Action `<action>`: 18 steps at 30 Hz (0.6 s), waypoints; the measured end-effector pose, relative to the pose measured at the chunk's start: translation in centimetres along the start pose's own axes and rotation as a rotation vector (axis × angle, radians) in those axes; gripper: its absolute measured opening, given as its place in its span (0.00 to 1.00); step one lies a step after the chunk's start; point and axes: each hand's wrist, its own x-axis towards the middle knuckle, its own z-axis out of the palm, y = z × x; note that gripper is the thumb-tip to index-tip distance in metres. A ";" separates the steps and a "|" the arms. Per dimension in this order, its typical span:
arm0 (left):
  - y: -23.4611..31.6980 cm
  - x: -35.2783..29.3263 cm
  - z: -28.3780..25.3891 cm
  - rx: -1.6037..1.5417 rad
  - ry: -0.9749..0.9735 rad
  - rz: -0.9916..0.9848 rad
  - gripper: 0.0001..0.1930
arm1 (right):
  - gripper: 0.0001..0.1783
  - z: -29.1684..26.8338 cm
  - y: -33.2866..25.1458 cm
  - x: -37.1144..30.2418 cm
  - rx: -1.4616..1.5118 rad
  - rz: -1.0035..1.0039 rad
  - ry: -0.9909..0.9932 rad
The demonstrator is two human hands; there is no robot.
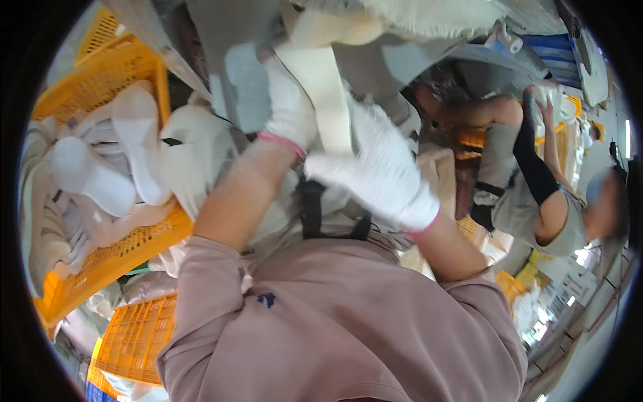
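Note:
Both my hands wear white knit gloves with pink cuffs. A cream-white insole (324, 94) stands tilted between them in front of my body, its long side toward me. My left hand (289, 102) is closed on its left side, the fingers mostly hidden behind it. Flat against the insole's lower right edge lies my right hand (378, 164), slightly blurred, with the thumb pointing left across the lower end. Beyond the hands, a pale fluffy sheet (429, 17) covers part of the work surface.
An orange crate (127, 231) full of white insoles (94, 175) stands at my left, above another orange crate (134, 335). White cloth sacking (194, 151) hangs beside it. A co-worker with a black sleeve (532, 154) works at the right.

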 end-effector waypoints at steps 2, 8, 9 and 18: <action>-0.7 1.2 -1.0 0.306 0.126 0.185 0.26 | 0.34 1.0 -0.5 -0.8 -0.297 0.177 -0.022; -0.6 3.7 0.2 0.086 0.239 0.014 0.35 | 0.11 -0.1 -0.4 2.2 -0.567 0.016 0.031; -0.3 3.7 0.5 -0.017 0.215 -0.042 0.39 | 0.11 0.0 -0.6 1.4 -0.509 0.078 0.000; -3.2 -3.2 1.7 -0.281 -0.069 -0.260 0.37 | 0.22 -0.2 -0.5 -8.3 -0.677 0.066 -0.063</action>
